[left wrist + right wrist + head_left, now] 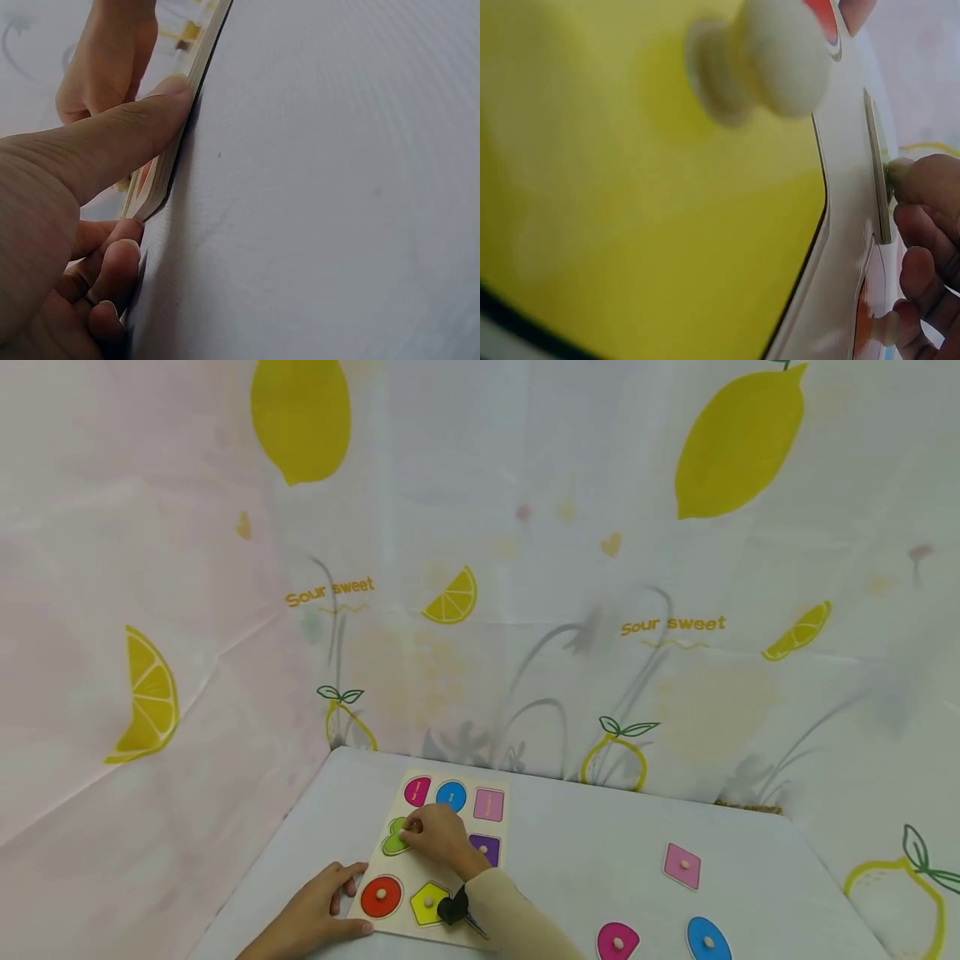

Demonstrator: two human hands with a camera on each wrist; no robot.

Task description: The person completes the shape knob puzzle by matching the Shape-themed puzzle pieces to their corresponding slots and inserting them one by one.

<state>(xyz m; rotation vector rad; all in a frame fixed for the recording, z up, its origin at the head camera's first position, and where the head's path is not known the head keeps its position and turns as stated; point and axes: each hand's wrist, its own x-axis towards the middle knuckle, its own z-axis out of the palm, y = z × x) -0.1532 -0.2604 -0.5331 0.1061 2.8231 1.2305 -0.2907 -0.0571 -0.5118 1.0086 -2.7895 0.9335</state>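
Observation:
A pale wooden knob puzzle board (411,874) lies on the white table, in the head view's lower middle. My right hand (441,837) pinches the knob of a green, lobed puzzle piece (393,842) at the board's left side. In the right wrist view, the green piece's edge (877,165) stands a little proud of the board. My left hand (318,906) grips the board's near left corner, thumb along the near edge and fingers at the left edge. The left wrist view shows that thumb (127,139) against the board's side. Fingers hide part of the green piece.
Seated in the board are a red circle (371,902), a yellow pentagon (422,912) and a purple piece (491,842). Bare slots show pink, blue and magenta prints. Loose on the right lie a pink diamond (677,856), a magenta piece (609,943) and a blue oval (701,931).

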